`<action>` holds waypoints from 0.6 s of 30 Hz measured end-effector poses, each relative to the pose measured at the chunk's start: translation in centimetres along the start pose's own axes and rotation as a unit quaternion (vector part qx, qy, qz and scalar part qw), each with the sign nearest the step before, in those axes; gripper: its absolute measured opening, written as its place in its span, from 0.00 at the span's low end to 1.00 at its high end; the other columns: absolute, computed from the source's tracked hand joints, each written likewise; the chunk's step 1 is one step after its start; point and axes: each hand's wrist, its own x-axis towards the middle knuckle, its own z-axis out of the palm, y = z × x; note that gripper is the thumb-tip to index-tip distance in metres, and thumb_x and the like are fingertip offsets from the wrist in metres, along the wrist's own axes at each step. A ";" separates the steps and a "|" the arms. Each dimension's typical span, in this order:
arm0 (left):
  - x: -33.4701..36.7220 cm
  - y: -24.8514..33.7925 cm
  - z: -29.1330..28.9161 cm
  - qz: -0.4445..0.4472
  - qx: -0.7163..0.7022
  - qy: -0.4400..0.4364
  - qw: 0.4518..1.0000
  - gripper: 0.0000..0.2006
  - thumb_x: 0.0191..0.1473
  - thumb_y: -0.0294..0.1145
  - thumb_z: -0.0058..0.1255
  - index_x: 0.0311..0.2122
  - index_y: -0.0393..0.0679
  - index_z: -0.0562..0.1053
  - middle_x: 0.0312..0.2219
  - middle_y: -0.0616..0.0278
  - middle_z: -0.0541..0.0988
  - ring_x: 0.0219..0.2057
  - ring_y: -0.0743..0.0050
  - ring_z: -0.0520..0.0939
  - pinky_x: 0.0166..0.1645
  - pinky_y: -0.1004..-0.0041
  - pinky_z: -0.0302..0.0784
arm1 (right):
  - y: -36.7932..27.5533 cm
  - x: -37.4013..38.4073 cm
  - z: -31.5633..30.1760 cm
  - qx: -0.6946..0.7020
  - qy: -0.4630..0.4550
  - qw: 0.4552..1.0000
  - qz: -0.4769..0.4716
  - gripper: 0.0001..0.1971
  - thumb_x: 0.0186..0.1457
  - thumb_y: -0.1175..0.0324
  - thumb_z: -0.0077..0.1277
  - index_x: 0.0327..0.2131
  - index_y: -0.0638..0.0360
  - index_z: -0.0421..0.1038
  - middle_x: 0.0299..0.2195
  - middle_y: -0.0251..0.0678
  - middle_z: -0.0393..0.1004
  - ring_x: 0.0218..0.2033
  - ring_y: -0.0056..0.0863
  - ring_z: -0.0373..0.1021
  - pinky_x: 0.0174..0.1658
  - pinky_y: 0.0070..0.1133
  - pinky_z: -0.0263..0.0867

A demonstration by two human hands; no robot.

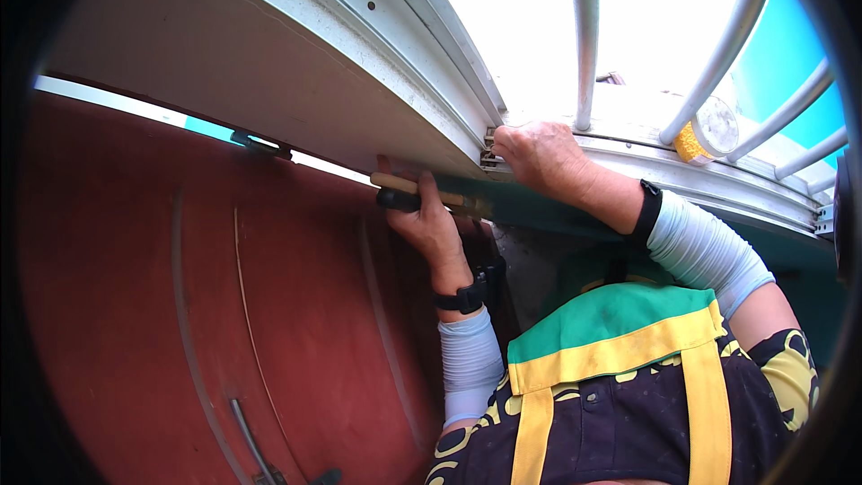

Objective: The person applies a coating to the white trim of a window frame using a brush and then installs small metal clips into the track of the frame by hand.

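Observation:
My left hand (429,224) is closed around a tool with a pale wooden handle (393,182) and a second one with a thick black handle (398,199). Their far ends run to the right into shadow below the window ledge, so their kind does not show. Up at the corner of the white window frame (449,94), my right hand (545,159) is closed, its fingertips at the track ends (489,148). Whatever those fingers pinch is hidden by the hand.
Pale metal bars (585,36) stand outside the window. A round tub with a yellow label (696,142) sits on the sill beside them. Below left is a reddish-brown panel (296,305) with a metal rod (247,431) on it. My green and yellow apron (611,319) hangs in front.

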 end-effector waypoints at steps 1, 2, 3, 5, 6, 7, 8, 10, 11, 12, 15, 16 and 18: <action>0.0 -0.1 0.0 0.006 0.018 0.002 1.000 0.29 0.53 0.18 0.52 0.62 0.33 0.63 0.37 0.64 0.73 0.40 0.77 0.73 0.50 0.75 0.69 | -0.1 0.0 0.0 -0.003 -0.006 1.000 0.001 0.08 0.53 0.67 0.50 0.30 0.61 0.75 0.27 0.48 0.78 0.34 0.47 0.77 0.38 0.38 0.73; 0.1 -0.2 0.0 0.030 0.047 0.005 0.998 0.28 0.53 0.18 0.52 0.61 0.32 0.63 0.37 0.64 0.73 0.40 0.77 0.74 0.50 0.75 0.70 | -0.3 0.1 -0.1 -0.005 -0.013 1.000 0.001 0.08 0.52 0.68 0.50 0.30 0.61 0.75 0.27 0.48 0.78 0.34 0.47 0.77 0.38 0.38 0.73; 0.3 -0.2 -0.1 0.055 0.076 0.007 0.996 0.28 0.53 0.18 0.52 0.61 0.32 0.64 0.37 0.63 0.74 0.40 0.77 0.75 0.49 0.75 0.70 | -0.5 0.1 -0.3 -0.007 -0.020 1.000 0.001 0.07 0.51 0.68 0.51 0.29 0.61 0.75 0.27 0.48 0.78 0.34 0.47 0.77 0.38 0.38 0.73; 0.3 -0.4 -0.5 0.097 0.137 -0.003 0.986 0.26 0.53 0.18 0.53 0.59 0.31 0.66 0.37 0.62 0.76 0.39 0.76 0.76 0.48 0.74 0.71 | -0.7 0.0 -0.7 -0.002 -0.011 1.000 0.004 0.07 0.51 0.69 0.51 0.29 0.61 0.75 0.26 0.49 0.78 0.34 0.48 0.77 0.38 0.38 0.73; 0.2 -0.7 -1.0 0.116 0.170 -0.015 0.979 0.25 0.52 0.19 0.53 0.58 0.31 0.67 0.37 0.62 0.76 0.39 0.76 0.76 0.47 0.74 0.72 | -0.8 -0.1 -0.7 0.001 -0.008 1.000 0.005 0.06 0.51 0.70 0.51 0.29 0.61 0.75 0.26 0.49 0.78 0.34 0.48 0.77 0.38 0.38 0.72; 0.0 -0.7 -1.3 0.134 0.202 -0.029 0.970 0.24 0.52 0.19 0.53 0.57 0.31 0.68 0.37 0.61 0.77 0.38 0.76 0.77 0.47 0.74 0.72 | -0.7 -0.1 -0.6 0.015 -0.006 1.000 0.013 0.06 0.51 0.70 0.51 0.28 0.61 0.76 0.26 0.49 0.78 0.34 0.48 0.77 0.38 0.38 0.72; -0.6 -0.6 -1.4 0.107 0.201 -0.042 0.973 0.23 0.52 0.19 0.53 0.55 0.31 0.69 0.36 0.62 0.76 0.37 0.76 0.77 0.45 0.74 0.72 | -0.4 0.0 -0.5 0.029 -0.004 0.999 0.020 0.06 0.51 0.70 0.51 0.28 0.61 0.76 0.26 0.50 0.78 0.34 0.48 0.77 0.38 0.39 0.72; -2.3 0.1 -1.5 0.052 0.200 -0.069 0.976 0.20 0.52 0.19 0.54 0.51 0.31 0.71 0.32 0.64 0.76 0.34 0.76 0.76 0.42 0.74 0.73 | -0.1 0.2 -0.4 0.053 -0.008 0.998 0.031 0.06 0.52 0.70 0.51 0.28 0.61 0.76 0.27 0.50 0.78 0.34 0.49 0.77 0.39 0.39 0.72; -3.0 0.3 -1.7 0.021 0.177 -0.059 0.982 0.18 0.52 0.19 0.54 0.49 0.32 0.72 0.32 0.65 0.75 0.32 0.76 0.76 0.41 0.75 0.72 | 0.1 0.4 -0.4 0.063 -0.015 0.997 0.035 0.07 0.52 0.70 0.50 0.29 0.61 0.76 0.27 0.50 0.78 0.34 0.49 0.77 0.39 0.39 0.72; -3.7 0.4 -2.0 -0.010 0.153 -0.048 0.987 0.16 0.52 0.19 0.54 0.48 0.32 0.73 0.31 0.65 0.75 0.31 0.77 0.75 0.40 0.75 0.72 | 0.2 0.6 -0.5 0.074 -0.021 0.996 0.039 0.07 0.53 0.70 0.50 0.29 0.61 0.77 0.28 0.50 0.78 0.34 0.49 0.77 0.39 0.39 0.71; -5.5 -0.3 -3.5 -0.058 0.102 -0.021 0.993 0.06 0.54 0.21 0.55 0.38 0.35 0.73 0.28 0.67 0.74 0.29 0.80 0.74 0.35 0.77 0.72 | 0.6 0.4 -1.8 0.175 -0.029 0.979 0.097 0.08 0.54 0.70 0.49 0.29 0.61 0.78 0.28 0.48 0.79 0.33 0.48 0.76 0.41 0.38 0.71; -6.3 -0.3 -4.1 -0.075 0.102 -0.006 0.992 0.06 0.54 0.23 0.56 0.37 0.36 0.73 0.27 0.67 0.74 0.28 0.81 0.74 0.34 0.77 0.71 | 0.7 0.3 -2.4 0.229 -0.040 0.968 0.097 0.09 0.56 0.69 0.48 0.29 0.60 0.78 0.28 0.46 0.79 0.33 0.47 0.76 0.42 0.36 0.70; -7.6 -0.7 -5.6 -0.099 0.108 0.012 0.989 0.07 0.55 0.27 0.59 0.33 0.36 0.73 0.25 0.68 0.74 0.26 0.82 0.73 0.32 0.78 0.71 | 0.7 -0.2 -3.9 0.235 -0.043 0.968 0.075 0.09 0.56 0.69 0.49 0.30 0.60 0.79 0.28 0.46 0.79 0.32 0.46 0.76 0.42 0.35 0.70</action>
